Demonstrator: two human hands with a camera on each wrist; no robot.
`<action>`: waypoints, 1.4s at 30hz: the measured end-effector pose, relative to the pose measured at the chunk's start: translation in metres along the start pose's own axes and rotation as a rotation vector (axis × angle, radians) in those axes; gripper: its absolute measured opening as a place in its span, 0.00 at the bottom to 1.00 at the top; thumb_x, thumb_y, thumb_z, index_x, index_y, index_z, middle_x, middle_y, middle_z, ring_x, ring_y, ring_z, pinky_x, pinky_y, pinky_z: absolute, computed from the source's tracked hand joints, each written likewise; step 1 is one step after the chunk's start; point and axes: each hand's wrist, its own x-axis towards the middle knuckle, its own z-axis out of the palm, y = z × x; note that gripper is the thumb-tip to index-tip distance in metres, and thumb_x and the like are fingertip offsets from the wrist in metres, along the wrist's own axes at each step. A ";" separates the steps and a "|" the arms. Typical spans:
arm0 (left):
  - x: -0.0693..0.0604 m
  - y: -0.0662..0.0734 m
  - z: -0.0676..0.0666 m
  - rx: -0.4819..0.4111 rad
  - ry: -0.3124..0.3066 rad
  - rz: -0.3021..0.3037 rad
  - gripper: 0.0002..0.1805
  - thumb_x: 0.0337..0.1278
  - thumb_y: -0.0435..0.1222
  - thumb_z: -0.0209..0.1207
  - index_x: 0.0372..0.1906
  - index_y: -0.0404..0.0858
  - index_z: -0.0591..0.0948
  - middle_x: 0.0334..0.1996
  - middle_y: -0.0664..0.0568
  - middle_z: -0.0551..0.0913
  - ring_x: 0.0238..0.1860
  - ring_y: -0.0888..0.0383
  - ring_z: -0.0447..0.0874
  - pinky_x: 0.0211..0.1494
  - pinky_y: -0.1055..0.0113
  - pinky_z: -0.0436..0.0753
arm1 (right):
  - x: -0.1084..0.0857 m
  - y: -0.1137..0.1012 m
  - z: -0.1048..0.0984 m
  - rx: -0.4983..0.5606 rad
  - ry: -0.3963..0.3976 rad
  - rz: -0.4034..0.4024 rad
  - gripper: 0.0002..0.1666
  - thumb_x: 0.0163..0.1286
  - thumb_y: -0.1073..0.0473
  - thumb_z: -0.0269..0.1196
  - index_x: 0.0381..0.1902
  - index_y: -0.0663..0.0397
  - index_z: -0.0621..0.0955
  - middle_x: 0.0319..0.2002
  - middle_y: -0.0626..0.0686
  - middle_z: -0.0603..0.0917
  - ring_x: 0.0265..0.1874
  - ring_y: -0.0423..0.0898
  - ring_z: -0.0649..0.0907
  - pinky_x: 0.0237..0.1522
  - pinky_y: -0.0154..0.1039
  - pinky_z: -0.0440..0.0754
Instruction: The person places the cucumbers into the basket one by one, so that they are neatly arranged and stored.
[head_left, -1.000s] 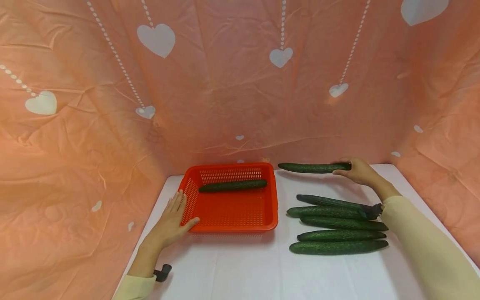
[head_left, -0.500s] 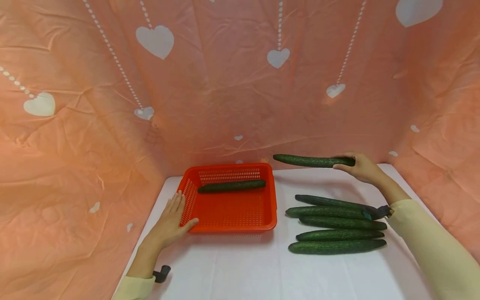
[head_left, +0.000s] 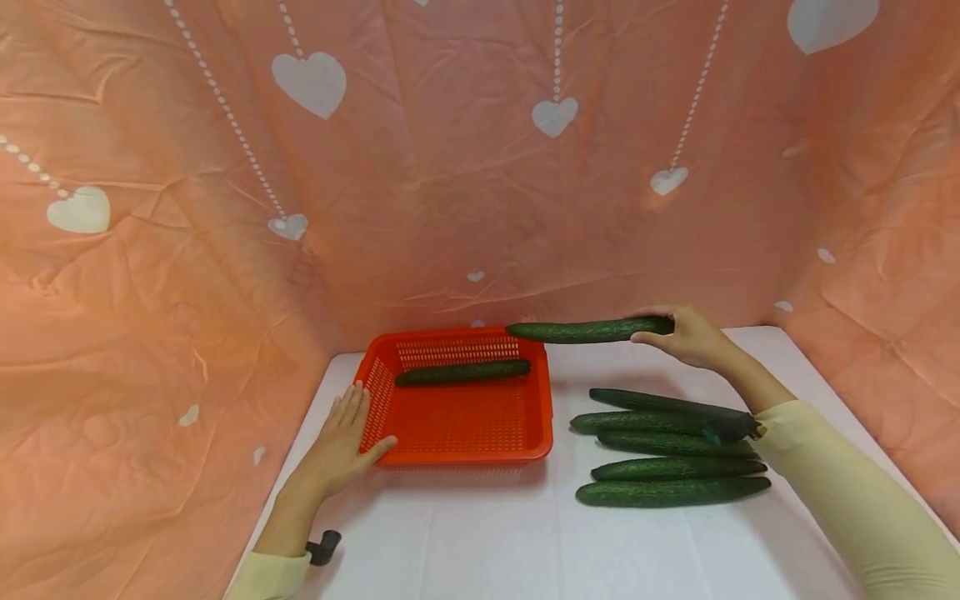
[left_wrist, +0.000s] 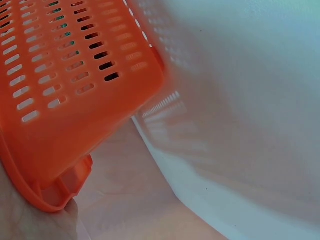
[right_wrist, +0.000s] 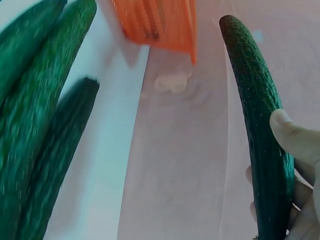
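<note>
My right hand (head_left: 693,337) grips a long dark green cucumber (head_left: 585,332) by its right end, thumb on one side and fingers round the other, as the right wrist view also shows. The cucumber is held up off the table, its left tip over the back right corner of the red plastic basket (head_left: 450,457). One cucumber (head_left: 463,373) lies inside the basket along its back. My left hand (head_left: 337,442) rests at the basket's left rim with its fingers extended. In the left wrist view, the perforated basket wall (left_wrist: 95,95) hides most of that hand.
Several cucumbers (head_left: 673,492) lie side by side on the white table (head_left: 495,542), right of the basket and partly below my right forearm. An orange cloth (head_left: 450,208) with white hearts hangs at the back and sides.
My right hand has lifted the cucumber off the back of the table, then carried it left to the basket's back right corner. My left hand stays at the basket's left rim.
</note>
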 end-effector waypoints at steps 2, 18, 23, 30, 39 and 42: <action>0.000 0.000 0.000 0.000 -0.001 0.000 0.59 0.73 0.64 0.56 0.85 0.24 0.48 0.87 0.33 0.39 0.87 0.33 0.34 0.86 0.36 0.41 | 0.002 -0.006 0.006 -0.006 -0.005 -0.021 0.27 0.76 0.54 0.72 0.67 0.61 0.84 0.64 0.68 0.83 0.54 0.61 0.85 0.51 0.55 0.84; -0.001 -0.001 0.002 -0.015 -0.006 0.011 0.58 0.74 0.62 0.57 0.84 0.23 0.48 0.87 0.32 0.39 0.87 0.33 0.34 0.87 0.38 0.40 | 0.017 -0.041 0.056 0.036 0.013 -0.117 0.23 0.68 0.58 0.77 0.59 0.58 0.89 0.50 0.59 0.91 0.38 0.49 0.83 0.43 0.46 0.84; 0.000 -0.001 0.001 -0.014 -0.005 0.000 0.58 0.74 0.63 0.57 0.84 0.23 0.48 0.87 0.32 0.39 0.87 0.33 0.33 0.86 0.37 0.41 | 0.025 -0.055 0.071 0.072 0.006 -0.103 0.23 0.65 0.59 0.79 0.57 0.58 0.90 0.46 0.57 0.92 0.34 0.47 0.82 0.38 0.40 0.83; 0.000 0.000 0.000 -0.022 -0.012 -0.007 0.59 0.74 0.64 0.56 0.84 0.24 0.48 0.87 0.33 0.39 0.87 0.33 0.33 0.86 0.36 0.40 | 0.035 -0.079 0.094 0.076 -0.009 -0.054 0.23 0.65 0.56 0.80 0.57 0.53 0.91 0.52 0.58 0.92 0.42 0.51 0.85 0.48 0.48 0.88; 0.002 0.000 0.000 -0.021 -0.010 -0.007 0.58 0.74 0.63 0.56 0.84 0.24 0.48 0.87 0.33 0.39 0.87 0.34 0.34 0.87 0.38 0.40 | 0.049 -0.101 0.122 0.089 -0.004 -0.025 0.23 0.66 0.55 0.79 0.58 0.53 0.90 0.54 0.59 0.90 0.45 0.54 0.85 0.54 0.52 0.89; 0.002 0.000 0.001 -0.028 -0.012 -0.006 0.58 0.74 0.63 0.57 0.84 0.24 0.48 0.87 0.33 0.39 0.87 0.34 0.33 0.87 0.38 0.40 | 0.055 -0.107 0.130 0.071 0.004 -0.025 0.23 0.66 0.55 0.79 0.58 0.54 0.91 0.53 0.59 0.91 0.47 0.55 0.85 0.56 0.54 0.87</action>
